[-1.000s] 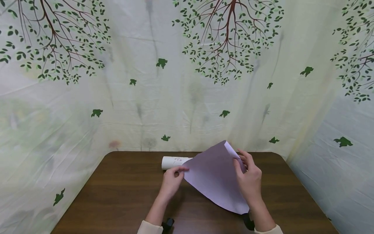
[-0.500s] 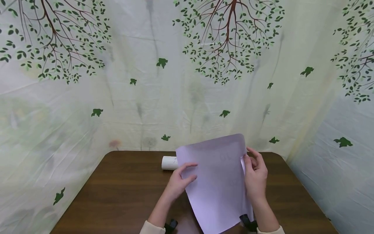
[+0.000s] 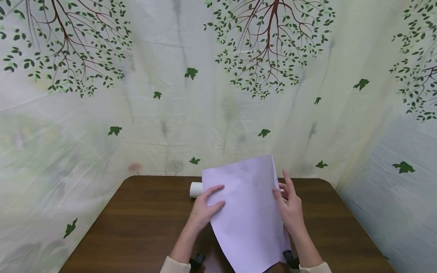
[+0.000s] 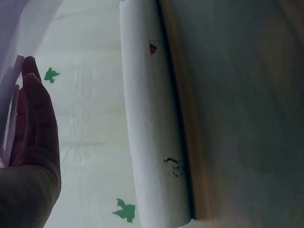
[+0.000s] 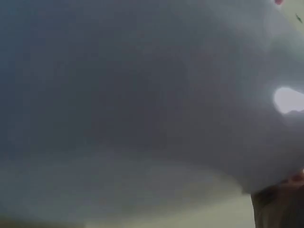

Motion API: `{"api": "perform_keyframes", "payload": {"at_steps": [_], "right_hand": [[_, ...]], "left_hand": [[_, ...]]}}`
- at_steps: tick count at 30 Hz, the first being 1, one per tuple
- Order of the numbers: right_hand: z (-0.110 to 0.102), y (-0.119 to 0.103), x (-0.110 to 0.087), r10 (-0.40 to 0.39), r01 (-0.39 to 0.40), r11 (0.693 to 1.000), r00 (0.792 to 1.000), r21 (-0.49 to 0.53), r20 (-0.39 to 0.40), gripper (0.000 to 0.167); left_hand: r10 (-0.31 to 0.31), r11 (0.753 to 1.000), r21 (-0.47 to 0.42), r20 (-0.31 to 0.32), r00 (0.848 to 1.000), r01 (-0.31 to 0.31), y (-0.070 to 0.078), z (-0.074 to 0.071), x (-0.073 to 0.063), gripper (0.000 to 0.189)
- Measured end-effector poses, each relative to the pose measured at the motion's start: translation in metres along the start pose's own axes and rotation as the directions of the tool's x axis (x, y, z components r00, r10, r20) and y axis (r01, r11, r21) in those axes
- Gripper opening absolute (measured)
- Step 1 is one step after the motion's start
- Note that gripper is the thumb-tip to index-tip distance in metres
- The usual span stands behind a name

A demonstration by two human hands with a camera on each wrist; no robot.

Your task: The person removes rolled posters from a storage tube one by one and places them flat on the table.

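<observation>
A large pale lilac sheet of paper (image 3: 244, 216) stands tilted between my hands, faint marks showing through it. Along its right side a second layer shows, folded or curled behind. My left hand (image 3: 203, 210) rests at the left edge, thumb and index finger spread over the front. In the left wrist view the fingers of that left hand (image 4: 38, 128) look nearly straight beside the paper. My right hand (image 3: 291, 208) pinches the right edge, thumb in front, index finger raised; its other fingers are partly hidden. The right wrist view is mostly filled by blurred paper (image 5: 142, 95).
A white roll (image 3: 196, 190) lies behind the sheet near the back of the brown table (image 3: 153, 216), mostly hidden; the left wrist view shows red and black marks on the roll (image 4: 154, 118). Leaf-patterned fabric (image 3: 164, 125) hangs behind. Black wrist mounts (image 3: 197, 261) sit below both hands.
The sheet has swung from a slanted, curled position to a more upright one facing me, covering more of the roll. My left hand has spread onto its front; my right hand shifted slightly left lately.
</observation>
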State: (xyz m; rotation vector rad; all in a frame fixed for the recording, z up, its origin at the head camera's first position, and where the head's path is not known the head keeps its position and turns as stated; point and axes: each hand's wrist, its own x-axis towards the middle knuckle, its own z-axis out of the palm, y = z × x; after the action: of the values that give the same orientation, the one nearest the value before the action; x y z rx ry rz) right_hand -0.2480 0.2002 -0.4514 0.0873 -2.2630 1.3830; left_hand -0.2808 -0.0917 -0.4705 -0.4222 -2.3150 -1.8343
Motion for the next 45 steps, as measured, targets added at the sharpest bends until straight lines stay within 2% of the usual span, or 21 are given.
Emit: {"api": "perform_keyframes", "payload": {"at_steps": [2, 5, 8, 10, 13, 17, 21, 23, 26, 32, 34, 39, 45], "right_hand": [[0.003, 0.003, -0.001, -0.112, 0.114, 0.99, 0.993, -0.08, 0.031, 0.083], [0.007, 0.006, 0.0, -0.247, 0.253, 0.949, 0.967, -0.189, 0.057, 0.086], [0.009, 0.008, 0.001, -0.326, 0.327, 0.91, 0.944, -0.256, 0.048, 0.075], [0.009, 0.01, 0.001, -0.339, 0.338, 0.904, 0.94, -0.262, 0.043, 0.068], [0.007, 0.012, 0.001, -0.284, 0.289, 0.937, 0.957, -0.197, 0.054, 0.061], [0.003, 0.016, 0.002, -0.148, 0.159, 0.982, 0.983, -0.101, 0.106, 0.055], [-0.001, 0.022, 0.004, -0.053, 0.056, 0.998, 0.982, -0.011, 0.183, 0.058], [-0.002, 0.025, 0.005, -0.024, 0.016, 0.999, 0.978, 0.044, 0.207, 0.061], [-0.005, 0.026, 0.007, -0.002, -0.015, 0.996, 0.979, 0.085, 0.204, 0.063], [-0.011, 0.028, 0.01, 0.027, -0.059, 0.983, 0.983, 0.175, 0.183, 0.064], [-0.011, 0.029, 0.01, 0.047, -0.085, 0.976, 0.98, 0.199, 0.191, 0.064], [-0.011, 0.035, 0.009, 0.092, -0.163, 0.95, 0.962, 0.265, 0.259, 0.071], [-0.01, 0.04, 0.008, 0.038, -0.159, 0.94, 0.927, 0.301, 0.373, 0.097]], "left_hand": [[-0.004, 1.0, -0.011, -0.011, 1.0, 0.004, 0.002, -0.003, 0.001, 0.046], [-0.009, 1.0, -0.014, -0.018, 1.0, 0.008, 0.005, -0.007, 0.001, 0.046], [-0.015, 1.0, 0.003, -0.018, 1.0, 0.015, 0.006, -0.012, 0.001, 0.048], [-0.011, 1.0, 0.016, -0.022, 1.0, 0.012, 0.007, -0.016, 0.001, 0.049], [-0.011, 1.0, 0.022, -0.05, 0.999, 0.013, 0.006, -0.02, 0.002, 0.05], [-0.04, 0.999, 0.001, -0.099, 0.994, 0.04, 0.005, -0.025, 0.003, 0.051], [-0.069, 0.997, -0.043, -0.105, 0.992, 0.065, 0.003, -0.027, 0.005, 0.056], [-0.081, 0.995, -0.057, -0.097, 0.992, 0.076, 0.003, -0.028, 0.005, 0.06], [-0.11, 0.992, -0.071, -0.068, 0.992, 0.105, 0.001, -0.028, 0.005, 0.068], [-0.121, 0.989, -0.082, 0.068, 0.99, 0.126, -0.005, -0.028, 0.004, 0.081], [-0.108, 0.992, -0.064, 0.084, 0.991, 0.113, -0.006, -0.028, 0.003, 0.082], [-0.071, 0.996, -0.052, 0.04, 0.997, 0.073, -0.007, -0.03, 0.004, 0.081], [-0.052, 0.996, -0.07, -0.051, 0.997, 0.048, -0.005, -0.031, 0.005, 0.079]]}}
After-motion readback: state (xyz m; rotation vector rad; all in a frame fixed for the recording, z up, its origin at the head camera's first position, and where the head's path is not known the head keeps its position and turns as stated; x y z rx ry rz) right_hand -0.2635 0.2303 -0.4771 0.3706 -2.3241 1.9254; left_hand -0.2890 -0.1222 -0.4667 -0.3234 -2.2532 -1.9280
